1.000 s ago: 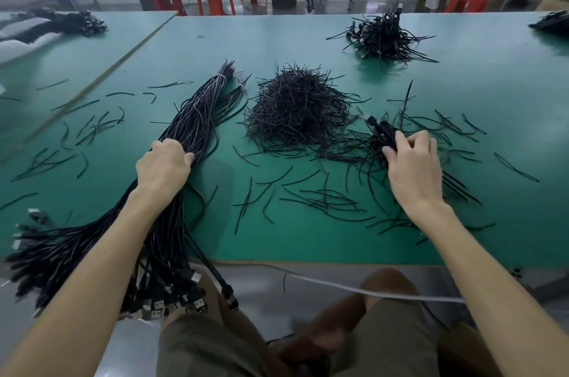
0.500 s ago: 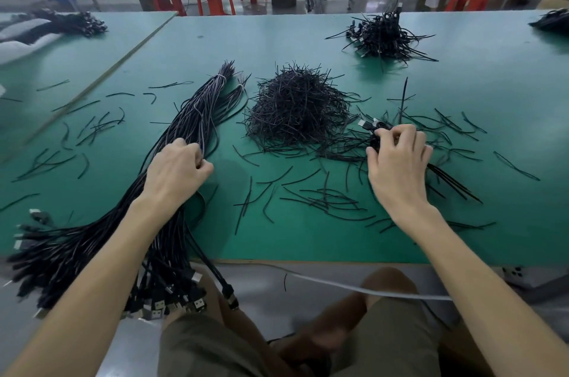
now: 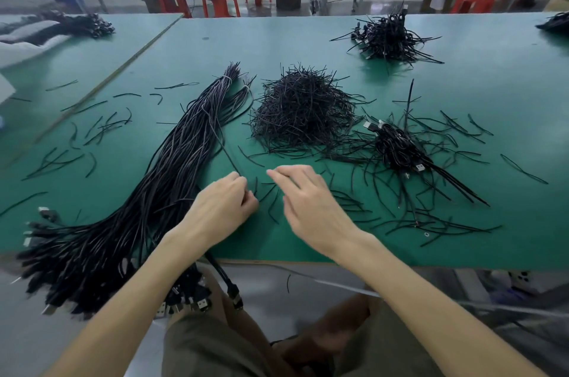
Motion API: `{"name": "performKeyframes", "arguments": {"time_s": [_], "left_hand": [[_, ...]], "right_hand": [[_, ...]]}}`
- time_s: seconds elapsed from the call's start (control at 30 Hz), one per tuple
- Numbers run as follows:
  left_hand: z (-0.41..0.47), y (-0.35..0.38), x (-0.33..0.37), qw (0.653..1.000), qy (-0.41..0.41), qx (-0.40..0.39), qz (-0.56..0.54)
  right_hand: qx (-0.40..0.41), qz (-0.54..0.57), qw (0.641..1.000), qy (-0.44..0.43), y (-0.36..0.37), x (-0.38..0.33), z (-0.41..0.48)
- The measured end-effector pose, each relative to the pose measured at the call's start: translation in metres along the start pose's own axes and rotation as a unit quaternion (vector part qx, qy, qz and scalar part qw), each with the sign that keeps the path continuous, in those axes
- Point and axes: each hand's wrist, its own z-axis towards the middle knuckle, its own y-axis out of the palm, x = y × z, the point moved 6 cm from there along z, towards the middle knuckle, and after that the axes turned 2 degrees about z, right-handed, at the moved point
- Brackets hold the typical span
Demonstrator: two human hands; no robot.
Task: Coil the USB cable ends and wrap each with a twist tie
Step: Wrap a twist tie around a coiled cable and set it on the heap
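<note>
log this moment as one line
left hand: pinches single cable | right hand: open, holds nothing | coiled cable: lying right of tie pile

a thick bundle of black usb cables (image 3: 160, 192) is laid diagonally from near left to far middle, with connectors fanned out at the near end. a single cable (image 3: 223, 149) is angled out of it to the right. black twist ties (image 3: 303, 112) are heaped right of the bundle, and coiled cables (image 3: 400, 149) are gathered further right.

Bright, even overhead light; soft shadows; right hand (image 3: 311, 207) motion-blurred; wide-angle bending at edges; background hazy.
</note>
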Motion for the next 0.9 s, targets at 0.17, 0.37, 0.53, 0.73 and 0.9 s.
{"name": "performKeyframes", "arguments": {"time_s": [0.17, 0.37, 0.53, 0.73, 0.9], "left_hand": [[-0.008, -0.008, 0.005, 0.996, 0.053, -0.012, -0.071], [-0.010, -0.008, -0.011, 0.987, 0.028, -0.035, -0.154], [-0.009, -0.010, -0.030, 0.987, 0.016, -0.039, -0.156], [-0.017, -0.005, -0.060, 0.987, 0.013, -0.028, -0.158], [-0.020, -0.010, -0.054, 0.981, 0.062, -0.025, -0.183]], "right_hand": [[-0.059, 0.086, 0.994, -0.016, 0.028, -0.031, 0.013], [-0.027, 0.070, 0.997, -0.006, 0.037, -0.034, 0.030], [0.102, 0.019, 0.993, -0.060, 0.008, -0.022, 0.026], [0.163, 0.010, 0.986, 0.021, -0.032, 0.029, 0.024], [0.156, 0.023, 0.984, 0.078, -0.035, 0.040, 0.019]]}}
